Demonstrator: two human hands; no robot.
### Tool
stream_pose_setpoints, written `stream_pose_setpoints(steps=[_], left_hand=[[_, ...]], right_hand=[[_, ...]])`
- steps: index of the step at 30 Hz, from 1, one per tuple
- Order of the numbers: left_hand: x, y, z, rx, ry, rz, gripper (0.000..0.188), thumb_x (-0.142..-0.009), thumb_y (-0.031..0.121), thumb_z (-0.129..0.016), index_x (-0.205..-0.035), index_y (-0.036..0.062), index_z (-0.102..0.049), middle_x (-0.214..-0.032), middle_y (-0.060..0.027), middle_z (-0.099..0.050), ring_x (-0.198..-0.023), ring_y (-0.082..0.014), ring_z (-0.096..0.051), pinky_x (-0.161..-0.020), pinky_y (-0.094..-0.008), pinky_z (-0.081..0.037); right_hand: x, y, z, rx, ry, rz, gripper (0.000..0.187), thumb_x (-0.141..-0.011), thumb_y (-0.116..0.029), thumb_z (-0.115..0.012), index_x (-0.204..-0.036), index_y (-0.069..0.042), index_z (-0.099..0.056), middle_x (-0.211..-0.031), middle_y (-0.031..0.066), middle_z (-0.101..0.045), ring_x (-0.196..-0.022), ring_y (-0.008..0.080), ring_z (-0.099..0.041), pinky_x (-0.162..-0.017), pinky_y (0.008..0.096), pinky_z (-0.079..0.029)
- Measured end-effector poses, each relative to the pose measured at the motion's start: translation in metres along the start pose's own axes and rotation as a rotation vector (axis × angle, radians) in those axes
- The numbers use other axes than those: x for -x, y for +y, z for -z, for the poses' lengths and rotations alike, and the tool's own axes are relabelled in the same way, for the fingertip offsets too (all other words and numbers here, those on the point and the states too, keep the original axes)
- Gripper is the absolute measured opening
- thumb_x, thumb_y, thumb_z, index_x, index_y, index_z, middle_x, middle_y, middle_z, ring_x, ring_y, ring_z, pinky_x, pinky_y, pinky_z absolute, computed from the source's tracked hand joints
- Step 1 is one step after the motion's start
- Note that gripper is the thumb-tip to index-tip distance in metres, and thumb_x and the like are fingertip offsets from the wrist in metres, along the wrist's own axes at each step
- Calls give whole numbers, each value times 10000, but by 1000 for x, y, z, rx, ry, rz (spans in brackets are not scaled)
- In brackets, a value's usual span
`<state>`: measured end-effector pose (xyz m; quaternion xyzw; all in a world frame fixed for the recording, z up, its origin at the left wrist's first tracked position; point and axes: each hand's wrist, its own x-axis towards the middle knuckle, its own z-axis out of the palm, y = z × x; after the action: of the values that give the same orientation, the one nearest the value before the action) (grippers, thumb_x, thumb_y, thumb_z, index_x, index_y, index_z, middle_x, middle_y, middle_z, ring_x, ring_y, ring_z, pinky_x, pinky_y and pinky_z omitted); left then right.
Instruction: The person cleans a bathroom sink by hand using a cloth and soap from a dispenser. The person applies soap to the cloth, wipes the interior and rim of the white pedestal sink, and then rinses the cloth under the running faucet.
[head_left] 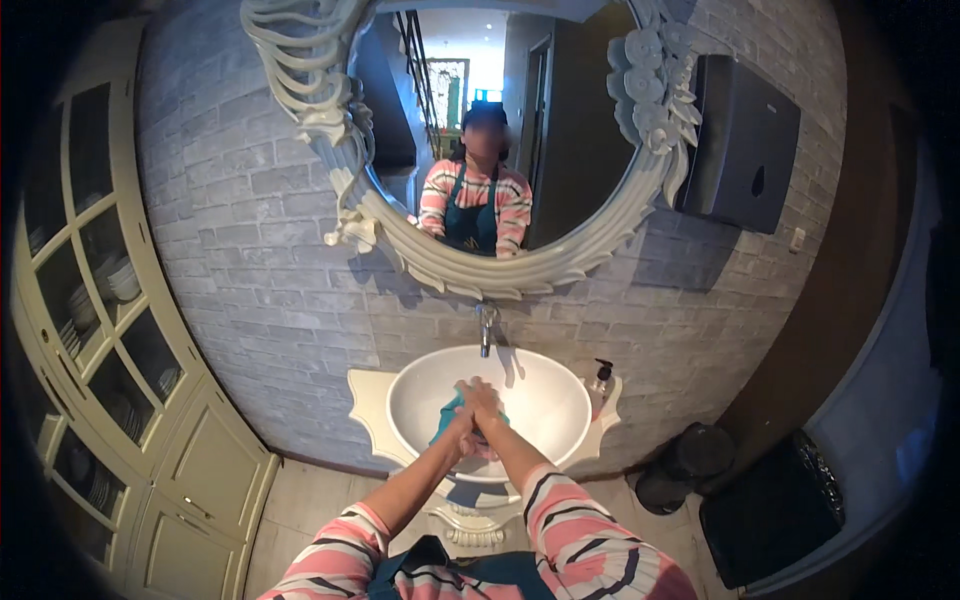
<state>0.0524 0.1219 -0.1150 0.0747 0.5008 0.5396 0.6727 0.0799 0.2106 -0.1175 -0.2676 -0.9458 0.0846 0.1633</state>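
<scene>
Over the white oval sink [402,412] my two hands are pressed together, wrapped about a crumpled teal cloth [447,420]. My right hand [484,400] lies on top, its fingers closed and pointing to the far left. Beneath and beside it is my left hand [464,424], closed against the cloth and partly covered. Teal fabric sticks out on both sides of the hands. A pinkish patch shows just below the wrists; I cannot make out what it is. The chrome faucet [486,330] comes out of the wall beyond my hands.
A pump bottle [601,380] stands on the cream ledge right of the basin. An ornate mirror [470,268] and a dark towel dispenser [745,145] hang on the brick wall. Right, on the floor, are a black bin [690,460] and a lined bin [775,515]; left, a glazed cabinet [150,455].
</scene>
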Motion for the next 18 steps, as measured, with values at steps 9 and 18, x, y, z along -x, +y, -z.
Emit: stream_pose_setpoints(steps=[9, 18], left_hand=[[-20, 14, -15, 526, -314, -236, 427, -845, 404, -299, -1095, 90, -444, -1044, -127, -495, -862, -292, -534, -700, -500, -431], [-37, 14, -34, 178, -244, -465, 303, -834, 286, -404, -973, 44, -522, -871, -93, -569, -779, -215, -559, -680, -340, -463]], right_hand=[[11, -20, 64, -588, 138, -408, 342, -668, -292, -567, -826, -1, -481, -810, 214, -553, -795, 341, -544, -685, 390, -424], [27, 5, 61, -328, 230, -669, 395, -731, -368, -473, -750, 11, -580, -836, 210, -576, -811, 340, -553, -702, 406, -435]])
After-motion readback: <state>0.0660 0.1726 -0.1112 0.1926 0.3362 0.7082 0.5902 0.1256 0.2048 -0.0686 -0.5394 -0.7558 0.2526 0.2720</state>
